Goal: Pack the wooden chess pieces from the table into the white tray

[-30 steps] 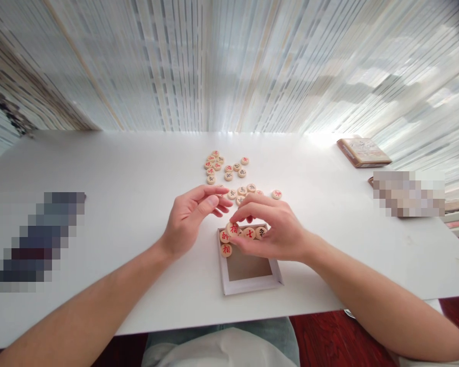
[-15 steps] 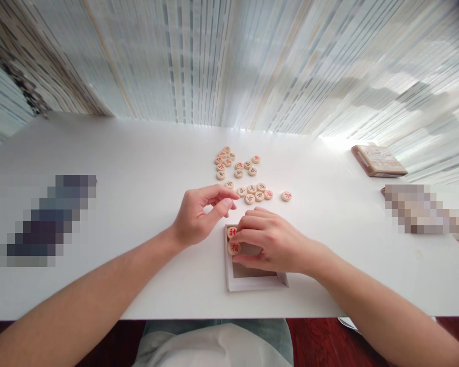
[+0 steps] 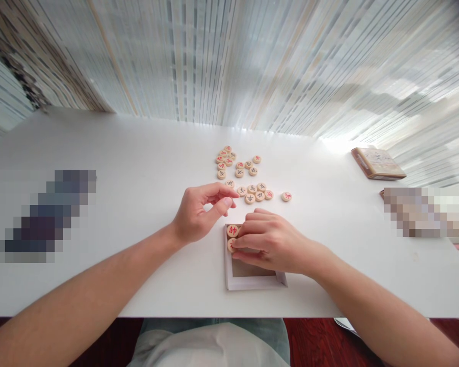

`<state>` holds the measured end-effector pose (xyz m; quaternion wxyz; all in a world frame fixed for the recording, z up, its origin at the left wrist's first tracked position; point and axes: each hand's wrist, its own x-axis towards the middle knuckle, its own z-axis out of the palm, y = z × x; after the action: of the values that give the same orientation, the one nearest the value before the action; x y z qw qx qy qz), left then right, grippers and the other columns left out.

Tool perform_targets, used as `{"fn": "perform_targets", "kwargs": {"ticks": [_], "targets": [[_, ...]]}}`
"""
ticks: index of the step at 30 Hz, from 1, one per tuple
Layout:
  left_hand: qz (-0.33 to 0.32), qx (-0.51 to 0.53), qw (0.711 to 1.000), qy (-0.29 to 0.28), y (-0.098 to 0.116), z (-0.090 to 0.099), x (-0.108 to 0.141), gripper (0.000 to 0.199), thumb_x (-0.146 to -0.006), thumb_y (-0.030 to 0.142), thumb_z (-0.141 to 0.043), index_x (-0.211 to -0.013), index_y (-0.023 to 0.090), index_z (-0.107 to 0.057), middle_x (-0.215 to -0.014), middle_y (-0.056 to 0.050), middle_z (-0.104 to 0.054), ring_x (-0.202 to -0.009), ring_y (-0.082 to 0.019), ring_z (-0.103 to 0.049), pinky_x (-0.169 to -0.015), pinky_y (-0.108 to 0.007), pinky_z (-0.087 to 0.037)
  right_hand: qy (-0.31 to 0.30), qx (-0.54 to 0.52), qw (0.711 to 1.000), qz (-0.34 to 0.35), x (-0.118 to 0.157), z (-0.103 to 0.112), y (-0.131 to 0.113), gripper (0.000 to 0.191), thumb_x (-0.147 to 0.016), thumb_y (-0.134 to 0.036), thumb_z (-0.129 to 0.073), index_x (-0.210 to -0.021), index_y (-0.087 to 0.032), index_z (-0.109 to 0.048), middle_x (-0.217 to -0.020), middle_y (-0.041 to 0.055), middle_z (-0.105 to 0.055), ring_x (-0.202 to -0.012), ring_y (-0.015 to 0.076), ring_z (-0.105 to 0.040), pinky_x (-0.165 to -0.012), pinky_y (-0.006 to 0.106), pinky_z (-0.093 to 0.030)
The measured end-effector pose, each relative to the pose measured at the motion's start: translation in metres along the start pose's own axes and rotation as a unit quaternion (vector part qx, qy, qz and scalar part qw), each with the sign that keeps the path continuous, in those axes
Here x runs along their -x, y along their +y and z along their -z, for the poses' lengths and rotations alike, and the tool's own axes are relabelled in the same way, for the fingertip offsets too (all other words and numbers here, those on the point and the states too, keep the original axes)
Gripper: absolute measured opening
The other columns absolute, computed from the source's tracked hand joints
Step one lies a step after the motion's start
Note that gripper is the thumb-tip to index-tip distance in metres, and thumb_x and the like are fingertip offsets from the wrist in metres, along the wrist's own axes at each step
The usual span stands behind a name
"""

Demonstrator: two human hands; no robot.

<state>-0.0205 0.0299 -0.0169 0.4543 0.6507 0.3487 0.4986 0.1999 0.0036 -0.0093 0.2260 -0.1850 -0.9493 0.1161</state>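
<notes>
My right hand [image 3: 270, 239] reaches into a shallow white box [image 3: 229, 283], thumb and fingers bent around the right side of a red-marked Chinese chess piece [image 3: 230, 245]. The fingers partly cover that piece. Just above it, against the box's left wall, lies another red-lettered Chinese chess piece [image 3: 233, 231]. Over the table, left of the box, my left hand [image 3: 201, 211] hovers with curved fingers apart from the thumb and nothing between them. Beyond both hands are several loose round pieces [image 3: 252, 189] with red or black characters.
A flat brown patterned box [image 3: 378, 163] lies at the far right of the white table [image 3: 145, 153]. Blurred-out objects sit at the right [image 3: 421, 211] and left [image 3: 49, 216]. A striped curtain [image 3: 214, 61] hangs along the back edge.
My right fingers have shifted slightly and now cover more of the lower piece, while the upper piece shows more fully. The left hand has stayed almost still.
</notes>
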Motion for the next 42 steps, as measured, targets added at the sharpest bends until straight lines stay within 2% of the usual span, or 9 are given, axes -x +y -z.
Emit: {"fn": "perform_targets", "kwargs": {"ticks": [5,9,12,16,23,30,38,42], "targets": [[-0.015,-0.061,0.998,-0.013,-0.002,0.001,-0.001,0.012,-0.089,0.021,-0.071,-0.092,0.018,-0.082,-0.084,-0.006,-0.082,-0.073,-0.019,-0.075,-0.069,-0.031,-0.063,0.001,-0.007,1.0,-0.001,0.001,0.0,0.0,0.014,-0.103,-0.02,-0.072,-0.09,-0.019,-0.076,-0.08,0.003,-0.076,-0.071,0.019,-0.054,-0.07,0.036,-0.042],[-0.04,-0.121,0.991,-0.048,-0.001,0.0,-0.001,0.01,-0.085,0.018,-0.071,-0.079,0.02,-0.08,-0.072,-0.003,-0.078,-0.066,-0.017,-0.069,-0.067,-0.03,-0.057,0.015,-0.025,1.0,-0.004,0.001,0.002,0.0,0.011,-0.101,-0.022,-0.074,-0.091,-0.019,-0.077,-0.08,0.0033,-0.077,-0.073,0.019,-0.059,-0.07,0.035,-0.045],[-0.057,-0.141,0.986,-0.063,0.0,0.001,0.0,0.013,-0.084,0.018,-0.069,-0.079,0.022,-0.08,-0.069,-0.001,-0.077,-0.064,-0.017,-0.068,-0.066,-0.03,-0.054,0.057,-0.044,0.997,-0.027,0.0,0.005,0.002,0.014,-0.1,-0.026,-0.073,-0.088,-0.021,-0.077,-0.075,0.0038,-0.075,-0.068,0.0188,-0.061,-0.068,0.035,-0.046],[-0.079,-0.163,0.981,-0.073,-0.002,0.003,0.0,0.019,-0.085,0.017,-0.065,-0.081,0.022,-0.082,-0.068,-0.002,-0.078,-0.063,-0.017,-0.068,-0.066,-0.031,-0.054,0.11,-0.052,0.991,-0.063,-0.002,0.009,0.005,0.024,-0.1,-0.019,-0.065,-0.079,-0.021,-0.075,-0.069,0.0043,-0.071,-0.06,0.0176,-0.057,-0.062,0.035,-0.044],[-0.112,-0.184,0.973,-0.085,-0.006,0.004,0.002,0.021,-0.085,0.015,-0.064,-0.081,0.02,-0.084,-0.067,-0.004,-0.076,-0.061,-0.018,-0.07,-0.065,-0.031,-0.055,0.112,-0.047,0.99,-0.066,-0.002,0.007,0.008,0.027,-0.098,-0.016,-0.062,-0.074,-0.021,-0.073,-0.068,0.0054,-0.07,-0.061,0.0182,-0.057,-0.062,0.036,-0.044],[-0.1,-0.199,0.971,-0.089,-0.006,0.004,0.003,0.021,-0.085,0.017,-0.064,-0.082,0.021,-0.085,-0.067,-0.004,-0.075,-0.061,-0.018,-0.07,-0.064,-0.03,-0.055,0.118,-0.044,0.989,-0.072,-0.002,0.008,0.011,0.03,-0.098,-0.015,-0.058,-0.071,-0.02,-0.07,-0.065,0.005,-0.067,-0.06,0.0178,-0.053,-0.06,0.035,-0.043],[-0.123,-0.206,0.966,-0.091,-0.008,0.006,0.004,0.022,-0.088,0.014,-0.063,-0.083,0.017,-0.085,-0.068,-0.004,-0.076,-0.061,-0.017,-0.069,-0.063,-0.029,-0.055,0.117,-0.036,0.99,-0.069,-0.002,0.007,0.01,0.03,-0.098,-0.013,-0.059,-0.07,-0.02,-0.068,-0.065,0.0042,-0.066,-0.06,0.0173,-0.053,-0.06,0.035,-0.042],[-0.127,-0.206,0.966,-0.085,-0.01,0.005,0.004,0.023,-0.09,0.014,-0.062,-0.084,0.017,-0.085,-0.07,-0.004,-0.077,-0.063,-0.016,-0.07,-0.064,-0.028,-0.056,0.143,-0.024,0.987,-0.075,-0.002,0.008,0.012,0.03,-0.098,-0.013,-0.061,-0.07,-0.021,-0.068,-0.065,0.0036,-0.068,-0.059,0.0165,-0.053,-0.061,0.034,-0.043]]}}
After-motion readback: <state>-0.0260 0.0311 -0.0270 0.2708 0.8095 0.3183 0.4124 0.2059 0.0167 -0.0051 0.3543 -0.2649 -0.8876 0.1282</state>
